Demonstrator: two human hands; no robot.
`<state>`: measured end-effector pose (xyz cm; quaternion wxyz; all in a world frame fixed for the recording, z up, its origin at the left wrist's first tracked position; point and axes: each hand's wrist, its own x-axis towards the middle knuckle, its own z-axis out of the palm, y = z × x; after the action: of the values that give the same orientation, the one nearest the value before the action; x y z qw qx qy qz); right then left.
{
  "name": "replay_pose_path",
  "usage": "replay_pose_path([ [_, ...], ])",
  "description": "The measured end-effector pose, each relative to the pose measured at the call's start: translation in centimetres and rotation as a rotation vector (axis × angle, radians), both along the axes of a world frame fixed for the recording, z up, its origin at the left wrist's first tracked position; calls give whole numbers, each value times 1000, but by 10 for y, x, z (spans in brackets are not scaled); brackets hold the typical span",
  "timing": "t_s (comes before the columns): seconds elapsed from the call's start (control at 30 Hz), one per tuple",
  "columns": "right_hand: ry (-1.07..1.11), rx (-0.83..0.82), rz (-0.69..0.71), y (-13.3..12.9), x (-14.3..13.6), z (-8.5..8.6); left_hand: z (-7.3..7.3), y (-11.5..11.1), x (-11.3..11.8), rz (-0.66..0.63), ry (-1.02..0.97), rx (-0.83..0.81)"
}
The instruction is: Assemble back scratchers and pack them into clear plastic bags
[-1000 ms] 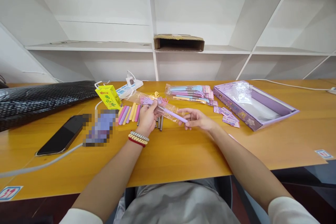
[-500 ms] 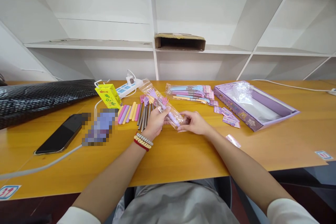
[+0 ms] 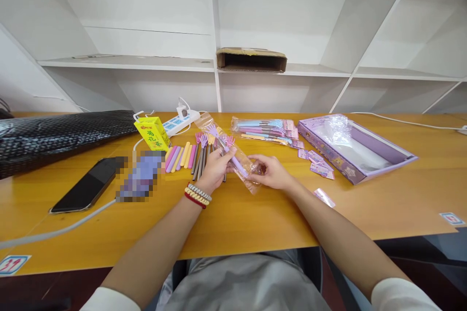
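Note:
A clear plastic bag (image 3: 243,171) with a purple hand-shaped scratcher (image 3: 236,163) inside lies slantwise between my hands. My left hand (image 3: 216,169) pinches the bag near its middle, thumb on top. The fingers of my right hand (image 3: 269,172) are closed on the bag's lower right end. Behind my left hand are several scratcher pieces with grey rods (image 3: 199,163) and pink or purple heads. Left of them lies a row of coloured handles (image 3: 180,156). Packed scratchers (image 3: 264,129) are piled behind my right hand, and small printed cards (image 3: 321,167) lie to its right.
An open purple display box (image 3: 352,148) rests at the right. To the left are a yellow drink carton (image 3: 152,133), a power strip (image 3: 178,124), a black phone (image 3: 85,184), a blurred object (image 3: 141,177), cables and a black wrapped bundle (image 3: 65,138). A cardboard box (image 3: 251,60) sits on the shelf.
The lower end of the bag now reaches further toward me past my right fingers. Both hands keep their hold, and the view has shifted slightly.

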<state>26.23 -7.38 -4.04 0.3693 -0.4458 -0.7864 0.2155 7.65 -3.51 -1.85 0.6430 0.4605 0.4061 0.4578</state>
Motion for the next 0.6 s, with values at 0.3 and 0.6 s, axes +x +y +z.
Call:
replay_pose_path([
  [0.3, -35, 116, -24, -5, -5, -3, -3, -6, 3, -70, -22, -32],
  [0.6, 179, -143, 215, -3, 5, 3, 1, 1, -4, -15, -49, -59],
])
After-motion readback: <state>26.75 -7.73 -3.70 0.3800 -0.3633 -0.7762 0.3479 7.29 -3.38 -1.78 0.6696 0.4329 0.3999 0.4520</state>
